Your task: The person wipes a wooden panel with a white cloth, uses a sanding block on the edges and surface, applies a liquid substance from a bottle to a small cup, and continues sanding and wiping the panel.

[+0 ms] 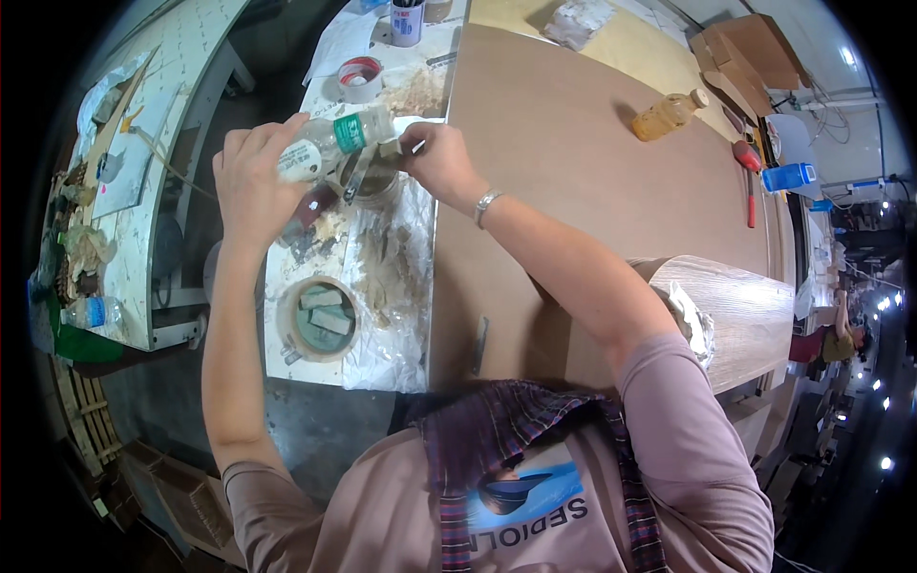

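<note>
My left hand (258, 172) is closed around a clear plastic bottle (330, 141) with a green label band, tilted nearly on its side. Below the bottle's neck end stands a round container (380, 183) with a greyish inside. A narrow metal blade (357, 176) leans at that container, partly covered by the bottle. My right hand (441, 164), with a silver band at the wrist, is closed beside the bottle's neck, over the container's right rim. A small pale piece shows at its fingertips; what it belongs to is hidden.
Crumpled plastic film (387, 315) covers the bench strip. A round tub (287, 334) holds several greenish blocks. A red-and-white ring-shaped container (359, 80) and a white can (407, 24) stand farther back. On the brown board (564, 134) stands an amber bottle (667, 116); a wood-grain panel (731, 310) lies right.
</note>
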{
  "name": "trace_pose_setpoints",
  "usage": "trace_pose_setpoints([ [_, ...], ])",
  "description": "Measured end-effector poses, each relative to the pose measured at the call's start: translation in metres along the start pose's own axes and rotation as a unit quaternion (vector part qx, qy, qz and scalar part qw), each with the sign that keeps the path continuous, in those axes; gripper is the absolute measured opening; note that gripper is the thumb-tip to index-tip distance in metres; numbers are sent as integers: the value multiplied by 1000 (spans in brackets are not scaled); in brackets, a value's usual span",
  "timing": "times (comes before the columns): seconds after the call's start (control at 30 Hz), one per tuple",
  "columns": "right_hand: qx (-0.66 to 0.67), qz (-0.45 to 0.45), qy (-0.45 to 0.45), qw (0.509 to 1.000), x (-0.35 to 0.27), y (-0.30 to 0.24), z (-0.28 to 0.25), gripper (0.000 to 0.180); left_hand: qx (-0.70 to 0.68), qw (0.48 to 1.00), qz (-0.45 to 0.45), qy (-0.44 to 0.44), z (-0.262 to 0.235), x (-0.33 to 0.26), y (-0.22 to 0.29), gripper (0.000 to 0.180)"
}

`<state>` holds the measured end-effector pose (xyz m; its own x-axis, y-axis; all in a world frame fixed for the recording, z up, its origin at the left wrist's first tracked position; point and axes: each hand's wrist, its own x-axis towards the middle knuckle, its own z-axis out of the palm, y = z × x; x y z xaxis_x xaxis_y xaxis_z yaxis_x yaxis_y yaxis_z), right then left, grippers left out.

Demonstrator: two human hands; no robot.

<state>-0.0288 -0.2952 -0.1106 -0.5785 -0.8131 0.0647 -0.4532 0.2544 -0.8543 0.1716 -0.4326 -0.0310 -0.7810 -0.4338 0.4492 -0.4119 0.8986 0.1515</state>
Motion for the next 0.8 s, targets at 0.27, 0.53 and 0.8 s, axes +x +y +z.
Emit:
trace_pose_setpoints([
  [0.27,-37,5,-22,999,-10,12,-48,21,-447,892,-62,36,38,89,43,70],
  [0.53,-39,87,-61,994,-30,6,-67,30,-601,793,-98,-11,163,165,100,80],
  [0.8,-27,73,-38,996,-22,35,-81,25,-460,888,5,-8,100,134,65,78],
])
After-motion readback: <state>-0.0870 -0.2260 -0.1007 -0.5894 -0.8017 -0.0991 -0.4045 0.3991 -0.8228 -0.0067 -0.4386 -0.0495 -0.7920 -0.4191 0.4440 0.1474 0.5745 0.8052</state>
